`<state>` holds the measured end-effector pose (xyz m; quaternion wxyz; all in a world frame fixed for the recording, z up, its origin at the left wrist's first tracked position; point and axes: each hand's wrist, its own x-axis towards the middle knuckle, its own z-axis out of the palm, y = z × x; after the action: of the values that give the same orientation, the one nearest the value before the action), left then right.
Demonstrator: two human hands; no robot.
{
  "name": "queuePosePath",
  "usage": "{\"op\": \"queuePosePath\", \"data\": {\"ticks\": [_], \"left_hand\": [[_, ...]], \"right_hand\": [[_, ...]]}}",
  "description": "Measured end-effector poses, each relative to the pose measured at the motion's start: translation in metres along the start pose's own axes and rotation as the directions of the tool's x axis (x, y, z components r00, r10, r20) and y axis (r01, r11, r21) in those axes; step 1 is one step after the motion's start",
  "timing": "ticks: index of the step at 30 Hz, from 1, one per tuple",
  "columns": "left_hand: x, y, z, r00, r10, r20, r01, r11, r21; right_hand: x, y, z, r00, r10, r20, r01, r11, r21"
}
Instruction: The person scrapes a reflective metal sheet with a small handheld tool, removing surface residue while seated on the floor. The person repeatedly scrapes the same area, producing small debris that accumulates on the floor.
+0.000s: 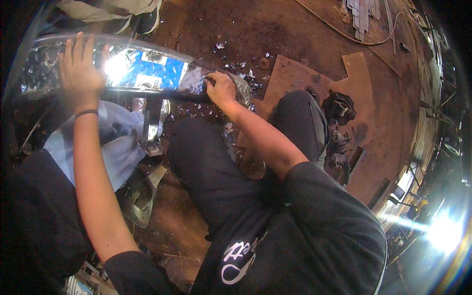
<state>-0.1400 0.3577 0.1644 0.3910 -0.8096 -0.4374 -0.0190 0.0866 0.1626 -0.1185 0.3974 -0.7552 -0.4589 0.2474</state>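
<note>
A long, curved, shiny piece (164, 71) with a raised dark rim stretches across the upper left. Blue and white printed patches cover its right part, and a bright glare hides some of its surface. My left hand (82, 73) lies flat on its left part, fingers stretched upward. Toward the right end, my right hand (222, 90) rests with bent fingers and thumb pressed at the patterned surface. Whether a small scrap is between those fingers is too small to tell. A dark band circles my left wrist.
A person in light trousers (115, 142) sits close on my left; another person's beige-clothed leg (110, 7) is at the top left. Small scraps (241, 65) litter the brown floor. To the right lie a brown sheet (300, 78), a dark bundle (339, 108), a hose (339, 35) and metal strips (361, 19).
</note>
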Motion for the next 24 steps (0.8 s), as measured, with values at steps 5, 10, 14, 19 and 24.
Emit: {"op": "queuePosePath", "data": {"ticks": [5, 10, 14, 19, 24], "left_hand": [[-0.002, -0.001, 0.0, 1.0, -0.003, 0.024, 0.002, 0.999, 0.034], [0.0, 0.001, -0.003, 0.999, -0.002, 0.038, 0.001, 0.999, 0.039], [-0.004, 0.001, 0.002, 1.0, -0.009, 0.025, 0.008, 0.999, 0.034], [-0.003, 0.0, 0.0, 1.0, -0.009, -0.002, 0.009, 1.0, 0.009], [-0.003, 0.001, 0.001, 1.0, -0.006, -0.007, 0.006, 1.0, 0.007]], "right_hand": [[0.007, -0.004, -0.006, 0.996, 0.08, 0.045, -0.083, 0.995, 0.059], [0.009, 0.005, -0.002, 1.0, -0.011, 0.007, 0.011, 1.0, 0.01], [0.006, 0.005, 0.0, 0.998, -0.06, 0.007, 0.06, 0.998, 0.024], [0.006, 0.017, 0.005, 0.997, -0.072, 0.014, 0.071, 0.997, 0.018], [0.007, 0.032, 0.006, 0.986, -0.117, 0.118, 0.121, 0.992, -0.026]]}}
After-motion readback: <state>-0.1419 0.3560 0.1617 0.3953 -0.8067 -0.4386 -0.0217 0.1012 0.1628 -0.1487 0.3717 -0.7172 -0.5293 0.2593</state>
